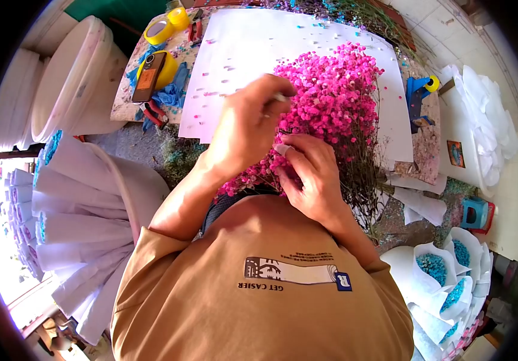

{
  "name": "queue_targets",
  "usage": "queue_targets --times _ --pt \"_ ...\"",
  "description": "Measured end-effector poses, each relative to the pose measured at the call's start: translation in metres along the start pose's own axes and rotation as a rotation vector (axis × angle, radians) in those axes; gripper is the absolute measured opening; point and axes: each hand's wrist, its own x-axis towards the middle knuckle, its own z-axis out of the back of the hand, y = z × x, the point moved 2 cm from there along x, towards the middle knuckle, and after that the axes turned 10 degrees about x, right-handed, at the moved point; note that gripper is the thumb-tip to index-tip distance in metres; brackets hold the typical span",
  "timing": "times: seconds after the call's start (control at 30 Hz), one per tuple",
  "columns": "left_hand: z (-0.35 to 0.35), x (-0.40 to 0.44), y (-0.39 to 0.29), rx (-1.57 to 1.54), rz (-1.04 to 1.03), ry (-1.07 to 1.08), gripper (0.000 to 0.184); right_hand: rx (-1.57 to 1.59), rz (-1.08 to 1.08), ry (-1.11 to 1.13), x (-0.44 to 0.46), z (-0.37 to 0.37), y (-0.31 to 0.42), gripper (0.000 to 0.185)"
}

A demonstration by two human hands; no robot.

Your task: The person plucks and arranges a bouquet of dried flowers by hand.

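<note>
A large bunch of pink flowers point(337, 90) lies across the white paper point(235, 54), its thin brown stems trailing toward the lower right. My left hand point(247, 120) is raised over the left side of the bunch with its fingers curled; whatever they may hold is too small to make out. Lower down, my right hand point(310, 171) touches the near edge of the flowers, its thumb and fingers pinched together around something hidden among the blossoms. Pale wrapping shows on one of its fingertips.
Left on the table are a phone point(149, 77), yellow tape point(158, 31), blue gloves point(175, 87) and red-handled cutters point(154, 114). A blue tape dispenser point(416, 96) lies right. Wrapped blue bouquets point(432, 268) stand lower right; a bucket point(144, 180) of wrapped bundles is at left.
</note>
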Motion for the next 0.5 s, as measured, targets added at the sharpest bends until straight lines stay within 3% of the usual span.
queue_targets --times 0.1,0.2,0.33,0.4,0.47,0.5 --pt "-0.020 0.007 -0.011 0.188 -0.455 -0.010 0.022 -0.007 0.044 -0.010 -0.001 -0.002 0.000 0.036" --pt "-0.031 0.019 -0.008 0.426 -0.449 0.095 0.023 -0.025 0.037 -0.015 -0.004 0.002 0.004 0.037" --pt "-0.040 0.038 0.015 0.304 -0.504 0.051 0.031 0.068 0.105 -0.145 -0.008 0.029 0.023 0.041" --pt "-0.034 0.041 0.019 0.184 -0.405 0.022 0.024 0.474 -0.032 -0.122 -0.028 0.036 0.029 0.040" --pt "-0.020 0.040 0.015 0.173 -0.215 0.066 0.018 0.535 -0.129 0.236 -0.026 0.034 0.039 0.034" --pt "-0.016 0.038 0.018 0.103 -0.097 0.114 0.012 0.483 -0.125 0.305 -0.027 0.023 0.036 0.034"
